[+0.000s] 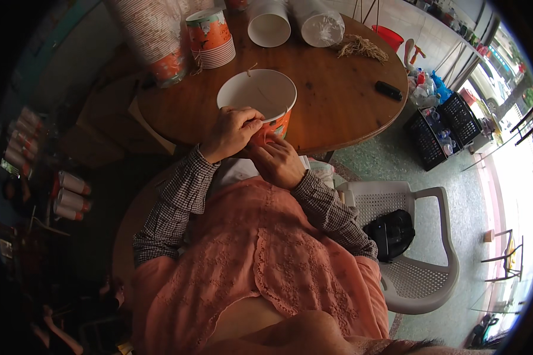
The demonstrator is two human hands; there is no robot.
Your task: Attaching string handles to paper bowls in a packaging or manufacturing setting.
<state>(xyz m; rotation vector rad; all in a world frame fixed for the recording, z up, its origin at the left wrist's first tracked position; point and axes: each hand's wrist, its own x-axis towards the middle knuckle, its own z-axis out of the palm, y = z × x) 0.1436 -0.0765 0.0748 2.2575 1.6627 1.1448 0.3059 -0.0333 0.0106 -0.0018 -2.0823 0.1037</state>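
Gripping the bucket at the desk's near edge, the left hand pinches its rim while the right hand clamps its side, steadying it.

round wooden table; paper cup stacks, straw bundle, black remote

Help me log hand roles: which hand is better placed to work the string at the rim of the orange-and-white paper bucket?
Probably the left hand: its fingertips pinch at the orange-and-white paper bucket's near rim. The right hand sits lower, bracing the bucket's side.
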